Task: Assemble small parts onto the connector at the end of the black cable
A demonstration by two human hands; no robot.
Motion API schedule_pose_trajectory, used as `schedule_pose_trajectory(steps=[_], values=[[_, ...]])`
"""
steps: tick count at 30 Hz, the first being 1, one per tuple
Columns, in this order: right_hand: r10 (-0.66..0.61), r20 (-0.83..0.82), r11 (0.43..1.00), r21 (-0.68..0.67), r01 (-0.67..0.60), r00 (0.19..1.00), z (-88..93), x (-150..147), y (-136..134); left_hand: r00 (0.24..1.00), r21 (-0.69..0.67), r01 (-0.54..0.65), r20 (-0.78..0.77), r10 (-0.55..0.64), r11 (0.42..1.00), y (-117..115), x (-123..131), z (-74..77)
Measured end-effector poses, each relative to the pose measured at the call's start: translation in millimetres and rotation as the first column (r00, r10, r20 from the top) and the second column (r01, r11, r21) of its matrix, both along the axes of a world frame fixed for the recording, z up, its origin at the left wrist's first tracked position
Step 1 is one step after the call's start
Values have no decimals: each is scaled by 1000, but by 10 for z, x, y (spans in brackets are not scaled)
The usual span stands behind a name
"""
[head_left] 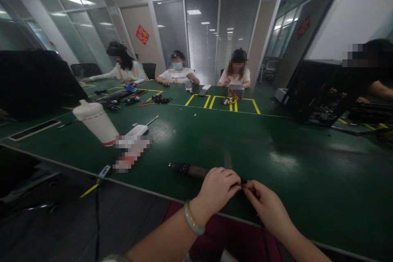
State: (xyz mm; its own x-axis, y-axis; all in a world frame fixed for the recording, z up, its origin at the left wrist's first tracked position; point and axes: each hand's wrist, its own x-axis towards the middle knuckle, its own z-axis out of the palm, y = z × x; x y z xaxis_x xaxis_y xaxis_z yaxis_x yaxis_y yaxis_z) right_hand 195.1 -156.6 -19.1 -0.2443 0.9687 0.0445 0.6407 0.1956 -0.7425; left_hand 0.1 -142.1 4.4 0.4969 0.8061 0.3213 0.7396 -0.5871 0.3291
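My left hand point(218, 188) and my right hand point(264, 201) meet at the near edge of the green table point(233, 139), fingers pinched together on a thin dark cable point(245, 183) between them. A jade bangle point(192, 218) sits on my left wrist. Just behind my left hand lies a dark cylindrical tool point(187, 169) on the table, which the cable seems to run from. The cable hangs down past my right wrist. What exactly the fingertips pinch is too small to make out.
A white cup point(97, 120) tilts at the left beside a white power bank point(135, 132) and blurred packets. Three people sit at the far side with parts and cables. A fourth person and black computer cases point(319, 94) are at the right. A black monitor point(33, 82) stands left.
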Motion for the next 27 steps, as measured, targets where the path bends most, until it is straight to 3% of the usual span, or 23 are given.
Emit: schedule_pose_trajectory(steps=[10,27], values=[[21,25,1000,11,-21,999,-16,-14,1,999,-4,-26,-23,26,1000,-83,-21,-11],[15,48,999,28,-17,999,-14,-61,-102,999,46,48,13,-49,998,-150,-138,-55]])
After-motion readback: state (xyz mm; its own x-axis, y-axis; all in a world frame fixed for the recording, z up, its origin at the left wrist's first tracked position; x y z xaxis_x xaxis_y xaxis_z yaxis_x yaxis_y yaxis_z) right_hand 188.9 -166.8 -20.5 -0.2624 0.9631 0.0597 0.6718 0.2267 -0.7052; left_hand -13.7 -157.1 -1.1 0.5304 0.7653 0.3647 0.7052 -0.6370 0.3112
